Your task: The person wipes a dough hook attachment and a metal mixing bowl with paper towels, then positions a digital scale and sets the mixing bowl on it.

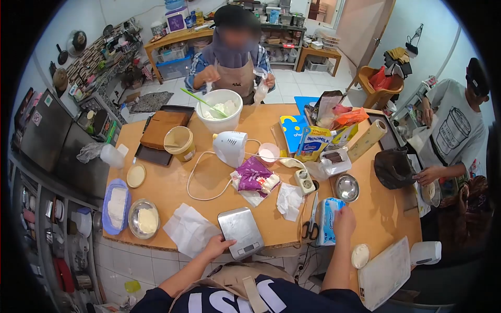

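Presently on the table: silver scale, blue pack, two hands

Scale (241, 232): lower middle of the frame, at the near edge of the table (209, 172). Squarish, flat, with rounded corners; plain metallic top, slightly glossy; small dark display set into the near end. Lies turned a little askew.

Left hand (216, 246): at the scale's left edge, fingers touching it; whether they pinch it, cannot tell.

Blue pack (329, 216): right of the scale and apart from it. Blue and white wrapper, pale lettering, long side running up the frame.

Right hand (345, 221): at the pack's right side, fingers curled in; whether they grip it, cannot tell.

Scissors (311, 227): black handles, just left of the pack.

Metal bowl (347, 188): above the right hand, nothing visible inside.

White paper (191, 229): left of the scale, creased.

Purple packet (254, 176): centre of the frame, crumpled, below the white mixer (229, 148).
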`<state>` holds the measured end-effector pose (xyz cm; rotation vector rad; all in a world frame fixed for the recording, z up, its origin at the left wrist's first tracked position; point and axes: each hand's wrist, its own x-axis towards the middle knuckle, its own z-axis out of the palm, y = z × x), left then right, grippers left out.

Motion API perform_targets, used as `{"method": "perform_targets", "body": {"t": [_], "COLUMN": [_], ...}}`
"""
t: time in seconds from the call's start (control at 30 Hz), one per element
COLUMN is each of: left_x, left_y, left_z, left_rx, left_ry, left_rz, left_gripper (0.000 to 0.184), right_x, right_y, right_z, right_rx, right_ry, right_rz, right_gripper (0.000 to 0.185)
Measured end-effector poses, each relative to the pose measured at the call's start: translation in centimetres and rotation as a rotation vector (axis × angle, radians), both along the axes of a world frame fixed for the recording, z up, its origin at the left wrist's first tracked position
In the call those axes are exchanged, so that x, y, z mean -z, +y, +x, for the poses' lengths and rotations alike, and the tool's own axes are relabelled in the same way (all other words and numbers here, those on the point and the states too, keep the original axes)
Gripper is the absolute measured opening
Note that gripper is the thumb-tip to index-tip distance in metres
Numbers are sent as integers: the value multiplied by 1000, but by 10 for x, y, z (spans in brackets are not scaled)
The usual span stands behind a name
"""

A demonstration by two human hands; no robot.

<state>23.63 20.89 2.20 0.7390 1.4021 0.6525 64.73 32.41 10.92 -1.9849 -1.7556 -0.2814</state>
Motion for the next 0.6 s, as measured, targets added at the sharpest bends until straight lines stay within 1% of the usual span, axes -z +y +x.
{"method": "perform_targets", "body": {"t": [0.07,0.17,0.27,0.3,0.33,0.4,0.43,0.47,0.53,0.57,0.6], "left_x": [5,6,0,-3,-5,3,6,-2,-25,-26,-26], "left_y": [2,0,0,-1,0,-3,-3,-2,-2,-3,-3], "left_z": [-2,-2,2,2,2,-2,-3,-2,1,0,-1], "left_rx": [4,-12,-26,-18,-10,-1,1,-16,-52,-39,-27], "left_ry": [19,-1,-28,-21,-13,14,28,28,33,60,87], "left_rz": [2,4,9,12,15,-3,-12,-34,-83,-84,-85], "left_gripper": [34,34,34,35,35,34,34,35,36,37,37], "right_x": [-10,-71,-83,-79,-66,-16,7,28,62,77,91], "right_y": [13,23,33,38,43,55,60,63,69,71,74], "right_z": [1,-11,-40,-56,-75,-103,-115,-124,-136,-140,-138], "right_rx": [83,13,-263,-312,-358,-353,-323,-294,-365,-402,-475], "right_ry": [271,654,950,823,696,650,685,720,837,895,804], "right_rz": [-10,136,122,67,13,-118,-201,-287,-271,-262,-203], "right_gripper": [20,19,19,18,18,18,18,18,18,19,19]}}
